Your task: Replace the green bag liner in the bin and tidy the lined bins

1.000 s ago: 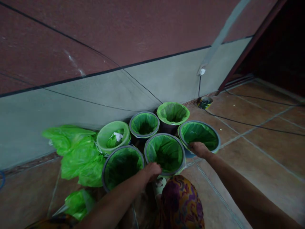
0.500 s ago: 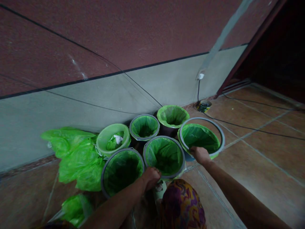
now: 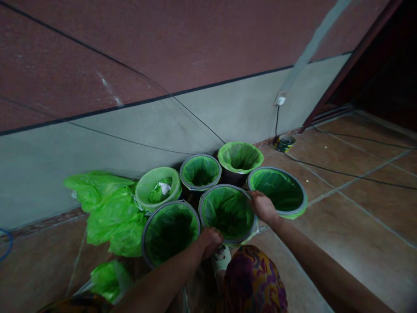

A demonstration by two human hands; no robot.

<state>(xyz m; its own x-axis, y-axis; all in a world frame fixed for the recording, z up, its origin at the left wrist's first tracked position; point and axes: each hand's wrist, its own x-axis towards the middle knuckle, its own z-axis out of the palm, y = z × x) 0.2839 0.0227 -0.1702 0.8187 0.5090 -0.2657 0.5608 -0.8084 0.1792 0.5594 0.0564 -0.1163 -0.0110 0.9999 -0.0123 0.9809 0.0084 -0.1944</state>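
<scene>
I see my left hand (image 3: 210,241) curled on the middle bin (image 3: 228,213) rim at 7 o'clock; my right hand (image 3: 262,206) grips its rim at 3 o'clock, beside the right bin (image 3: 295,211).

A brown tiled floor (image 3: 352,204) carries six bins lined in green: four grey-rimmed bins (image 3: 170,232) clustered with two others by the wall. Loose green bags (image 3: 110,213) lie heaped to their left, and a dark cable (image 3: 342,174) trails across the tiles at the right.
</scene>
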